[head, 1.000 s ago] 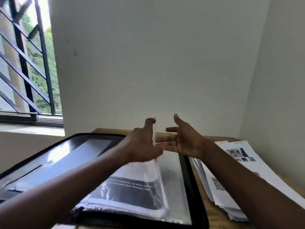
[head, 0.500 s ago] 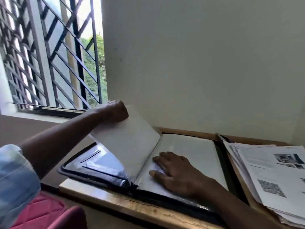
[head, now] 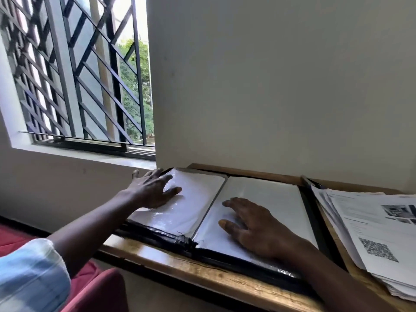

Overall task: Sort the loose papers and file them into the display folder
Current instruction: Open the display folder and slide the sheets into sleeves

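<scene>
The black display folder (head: 265,265) lies open on the wooden desk, showing two clear plastic sleeves with white pages. My left hand (head: 153,190) rests flat, fingers spread, on the left page (head: 191,203). On the right page (head: 270,194) my right hand (head: 252,224) presses palm-down near the spine. Neither hand holds anything. The stack of loose printed papers (head: 369,230), with photos and a QR code on the top sheet, sits to the right of the folder.
The narrow wooden desk (head: 184,269) stands against a white wall. A barred window (head: 76,75) is at the left. A red seat (head: 94,289) shows below the desk's front edge.
My left hand has turned the sleeve it was lifting over to the left and now lies flat on it. My right hand has stayed pressed on the right page.
</scene>
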A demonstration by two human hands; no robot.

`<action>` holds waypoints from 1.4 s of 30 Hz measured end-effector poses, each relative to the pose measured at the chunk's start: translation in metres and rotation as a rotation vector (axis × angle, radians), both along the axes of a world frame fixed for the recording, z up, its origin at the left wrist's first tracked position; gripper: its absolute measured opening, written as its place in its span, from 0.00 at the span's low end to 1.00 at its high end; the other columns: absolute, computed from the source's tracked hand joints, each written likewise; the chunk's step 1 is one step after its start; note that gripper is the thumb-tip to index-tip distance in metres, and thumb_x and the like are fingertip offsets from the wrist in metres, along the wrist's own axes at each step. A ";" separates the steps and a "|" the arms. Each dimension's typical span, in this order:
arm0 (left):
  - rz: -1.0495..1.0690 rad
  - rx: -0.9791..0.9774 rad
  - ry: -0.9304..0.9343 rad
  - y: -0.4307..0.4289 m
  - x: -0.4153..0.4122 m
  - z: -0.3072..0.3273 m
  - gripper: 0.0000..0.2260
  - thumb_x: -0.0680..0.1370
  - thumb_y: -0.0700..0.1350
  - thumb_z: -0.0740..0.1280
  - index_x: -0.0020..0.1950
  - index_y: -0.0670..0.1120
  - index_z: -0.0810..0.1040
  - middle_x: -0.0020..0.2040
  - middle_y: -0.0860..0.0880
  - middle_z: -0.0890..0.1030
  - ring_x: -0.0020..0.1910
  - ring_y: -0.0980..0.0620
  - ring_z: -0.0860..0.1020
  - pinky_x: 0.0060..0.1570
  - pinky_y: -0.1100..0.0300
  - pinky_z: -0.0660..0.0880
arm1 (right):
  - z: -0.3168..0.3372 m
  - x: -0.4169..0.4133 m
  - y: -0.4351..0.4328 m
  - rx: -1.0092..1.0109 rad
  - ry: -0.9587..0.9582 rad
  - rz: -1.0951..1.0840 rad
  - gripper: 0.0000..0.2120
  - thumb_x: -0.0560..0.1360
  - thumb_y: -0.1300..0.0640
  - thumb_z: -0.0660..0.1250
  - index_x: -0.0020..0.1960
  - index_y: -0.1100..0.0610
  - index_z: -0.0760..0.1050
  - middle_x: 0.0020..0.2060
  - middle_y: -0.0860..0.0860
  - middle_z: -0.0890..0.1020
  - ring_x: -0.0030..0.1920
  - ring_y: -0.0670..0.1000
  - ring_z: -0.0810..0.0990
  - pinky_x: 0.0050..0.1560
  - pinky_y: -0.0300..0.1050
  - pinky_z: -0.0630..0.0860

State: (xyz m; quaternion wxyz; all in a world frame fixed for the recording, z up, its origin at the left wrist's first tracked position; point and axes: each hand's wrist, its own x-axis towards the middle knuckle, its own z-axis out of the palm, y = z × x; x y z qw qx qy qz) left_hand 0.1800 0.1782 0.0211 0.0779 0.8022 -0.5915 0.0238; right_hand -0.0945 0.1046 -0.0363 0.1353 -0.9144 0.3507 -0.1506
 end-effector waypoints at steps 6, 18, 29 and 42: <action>-0.226 -0.115 -0.012 -0.054 -0.033 -0.019 0.33 0.77 0.77 0.51 0.73 0.60 0.72 0.72 0.56 0.75 0.71 0.51 0.73 0.71 0.50 0.69 | 0.010 -0.049 -0.004 -0.044 -0.160 -0.098 0.26 0.80 0.36 0.62 0.75 0.41 0.66 0.77 0.42 0.65 0.77 0.44 0.63 0.78 0.50 0.60; -0.612 -0.184 0.480 -0.133 -0.248 0.002 0.11 0.78 0.57 0.72 0.55 0.52 0.83 0.45 0.55 0.84 0.46 0.56 0.82 0.43 0.61 0.74 | 0.019 -0.267 -0.049 -0.186 -0.101 -0.786 0.23 0.80 0.39 0.64 0.71 0.47 0.73 0.70 0.49 0.76 0.70 0.53 0.73 0.69 0.51 0.69; -0.708 0.072 -0.062 -0.262 -0.344 -0.010 0.28 0.82 0.64 0.61 0.75 0.49 0.70 0.71 0.48 0.77 0.70 0.45 0.73 0.68 0.50 0.70 | -0.024 -0.284 -0.067 -0.178 0.137 -0.871 0.27 0.82 0.33 0.50 0.75 0.46 0.65 0.73 0.50 0.69 0.74 0.56 0.67 0.72 0.59 0.64; -0.710 -0.021 0.102 -0.273 -0.354 0.002 0.11 0.76 0.47 0.74 0.58 0.47 0.82 0.56 0.51 0.79 0.55 0.51 0.78 0.54 0.58 0.74 | -0.020 -0.284 -0.064 -0.184 0.120 -0.882 0.26 0.80 0.34 0.53 0.72 0.47 0.68 0.69 0.50 0.72 0.71 0.55 0.68 0.70 0.59 0.64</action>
